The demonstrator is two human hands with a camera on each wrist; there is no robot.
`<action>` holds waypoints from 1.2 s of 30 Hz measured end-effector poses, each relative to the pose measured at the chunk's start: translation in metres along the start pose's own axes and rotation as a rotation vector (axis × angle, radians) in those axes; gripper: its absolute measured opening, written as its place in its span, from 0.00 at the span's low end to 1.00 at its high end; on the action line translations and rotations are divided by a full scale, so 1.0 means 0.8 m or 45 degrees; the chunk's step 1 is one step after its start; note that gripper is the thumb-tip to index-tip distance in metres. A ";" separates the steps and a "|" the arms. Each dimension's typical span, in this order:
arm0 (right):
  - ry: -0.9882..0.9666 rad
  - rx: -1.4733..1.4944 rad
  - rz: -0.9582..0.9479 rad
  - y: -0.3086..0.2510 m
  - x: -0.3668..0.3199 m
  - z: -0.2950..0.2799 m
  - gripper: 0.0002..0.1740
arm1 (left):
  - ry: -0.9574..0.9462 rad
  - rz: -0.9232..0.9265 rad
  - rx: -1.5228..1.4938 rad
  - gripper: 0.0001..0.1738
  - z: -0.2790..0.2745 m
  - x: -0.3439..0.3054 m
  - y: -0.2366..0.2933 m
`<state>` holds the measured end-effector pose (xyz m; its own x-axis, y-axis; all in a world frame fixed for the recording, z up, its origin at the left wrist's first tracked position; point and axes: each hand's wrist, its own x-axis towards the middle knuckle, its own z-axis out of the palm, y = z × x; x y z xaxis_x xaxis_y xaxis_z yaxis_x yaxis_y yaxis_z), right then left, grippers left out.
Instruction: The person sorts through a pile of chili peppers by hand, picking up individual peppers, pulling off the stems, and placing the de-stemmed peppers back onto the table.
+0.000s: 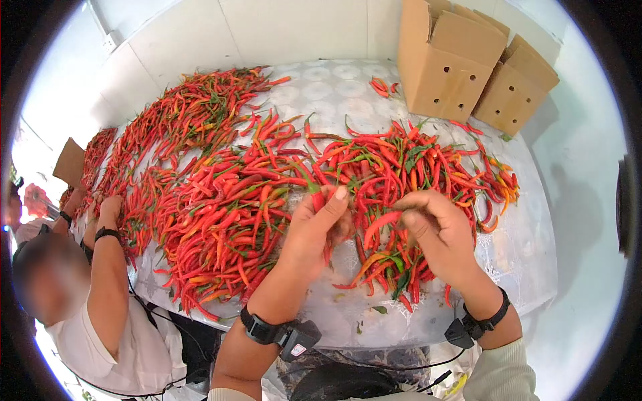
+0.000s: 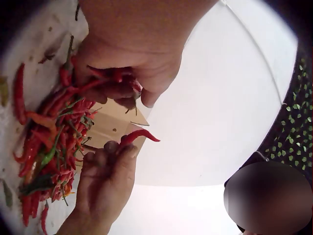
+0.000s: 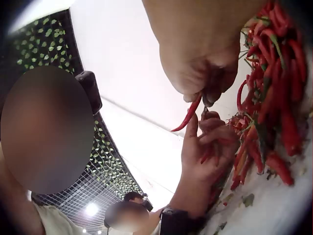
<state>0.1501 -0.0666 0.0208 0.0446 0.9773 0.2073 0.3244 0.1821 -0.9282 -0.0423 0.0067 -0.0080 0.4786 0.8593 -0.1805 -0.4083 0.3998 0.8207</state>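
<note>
My left hand (image 1: 311, 230) holds several red chili peppers in its curled fingers, with a green stem sticking up past the thumb. Across from it, my right hand (image 1: 441, 234) pinches one curved red chili pepper (image 1: 382, 224) between thumb and fingers. That pepper's pointed tip juts out free in the left wrist view, where the held chilies (image 2: 122, 81) show under the left palm. Seen from the right wrist, the two hands are close together, the single pepper (image 3: 190, 115) hanging from the right fingertips. Below both hands lies a loose pile of red chilies (image 1: 374, 167) with some green leaves.
A larger heap of chilies (image 1: 214, 220) covers the table (image 1: 321, 83) to the left, stretching to the back. Two cardboard boxes (image 1: 455, 67) stand at the back right. At the left, another person (image 1: 114, 321) reaches into the heap.
</note>
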 end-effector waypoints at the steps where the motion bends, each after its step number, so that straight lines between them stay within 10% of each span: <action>1: -0.038 -0.009 -0.050 0.004 -0.002 0.004 0.10 | -0.033 -0.051 0.009 0.09 -0.001 -0.001 0.000; 27: 0.134 -0.154 -0.349 0.014 -0.001 0.009 0.09 | -0.251 -0.313 0.235 0.16 0.008 -0.010 0.011; 36: 0.055 -0.292 -0.339 0.007 -0.004 0.009 0.09 | -0.162 -0.072 0.268 0.13 0.015 -0.004 -0.017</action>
<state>0.1447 -0.0680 0.0123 -0.0320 0.8924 0.4501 0.5338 0.3960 -0.7472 -0.0287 -0.0051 -0.0121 0.5958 0.7849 -0.1705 -0.2133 0.3593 0.9085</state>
